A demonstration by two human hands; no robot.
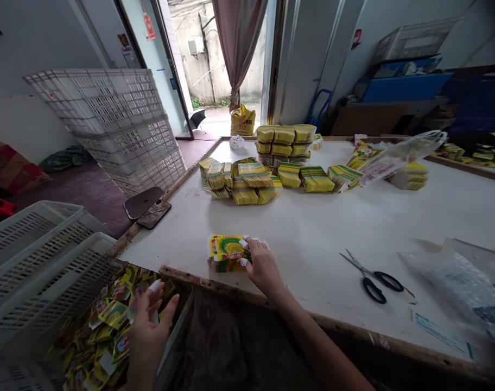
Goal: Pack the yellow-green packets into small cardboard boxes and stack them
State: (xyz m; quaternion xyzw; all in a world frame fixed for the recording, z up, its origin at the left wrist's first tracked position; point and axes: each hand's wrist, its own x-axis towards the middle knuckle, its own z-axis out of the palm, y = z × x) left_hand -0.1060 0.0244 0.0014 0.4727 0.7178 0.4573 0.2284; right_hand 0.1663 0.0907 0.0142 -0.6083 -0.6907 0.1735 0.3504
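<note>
My right hand (264,266) is closed on a stack of yellow-and-green packets (226,248) near the table's front edge. Its thumb is on the near side and its fingers reach over the right end. White coverings wrap some fingertips on both hands. Lower and to the left, my left hand (148,326) hovers with fingers apart and nothing visible between them. Beneath it, a pile of loose yellow packets (105,342) fills a container beside the table; the hand hides part of this pile.
Bundled packet stacks (251,182) stand across the back of the white table (304,228). Black-handled scissors (372,277) and clear plastic bags (455,288) lie on the right. A phone (153,213) rests at the left edge. White crates (31,250) stand left.
</note>
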